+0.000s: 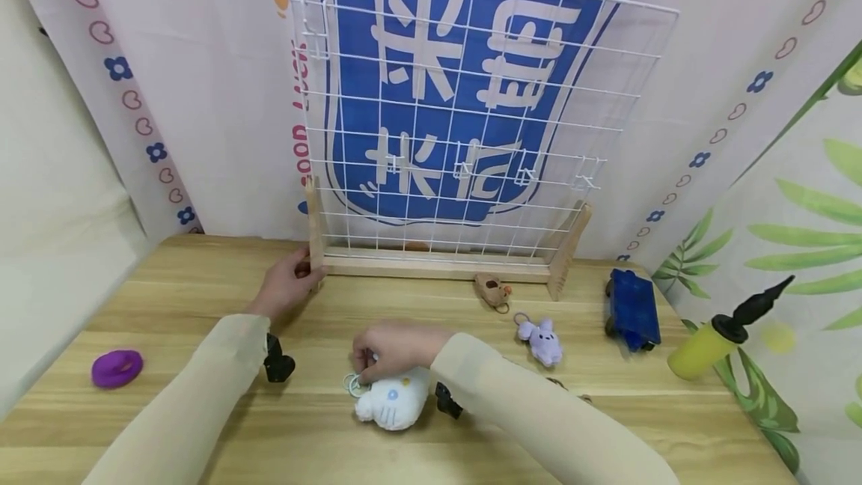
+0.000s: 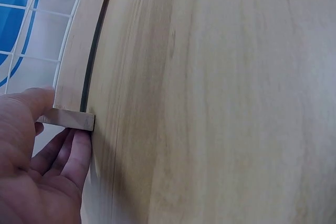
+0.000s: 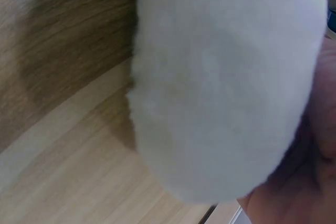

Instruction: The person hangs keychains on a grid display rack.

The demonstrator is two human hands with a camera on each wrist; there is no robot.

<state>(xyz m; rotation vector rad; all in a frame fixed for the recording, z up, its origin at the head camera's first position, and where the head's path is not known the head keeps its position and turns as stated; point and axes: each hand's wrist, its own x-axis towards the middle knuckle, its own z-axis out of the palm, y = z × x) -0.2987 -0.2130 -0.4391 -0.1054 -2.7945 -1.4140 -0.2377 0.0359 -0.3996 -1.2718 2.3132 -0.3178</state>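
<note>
My left hand (image 1: 284, 287) holds the left wooden foot (image 1: 315, 234) of a white wire grid rack (image 1: 438, 268). In the left wrist view, the thumb lies on one side of that wooden end piece (image 2: 71, 119) and the fingers on the other. Near the middle of the table my right hand (image 1: 402, 349) pinches a white plush keychain (image 1: 392, 409) at its top, close to its metal ring (image 1: 353, 385). The plush has a blue nose-like dot and stitched lines. Its white fur (image 3: 226, 93) fills the right wrist view and hides the fingertips.
Right of the plush lie a brown plush keychain (image 1: 491, 290) and a lilac one (image 1: 542, 341). A blue toy cart (image 1: 633, 309) and a yellow pump bottle (image 1: 703, 354) stand farther right. A purple ring (image 1: 117, 368) lies at left. Several small hooks (image 1: 525, 174) hang on the grid.
</note>
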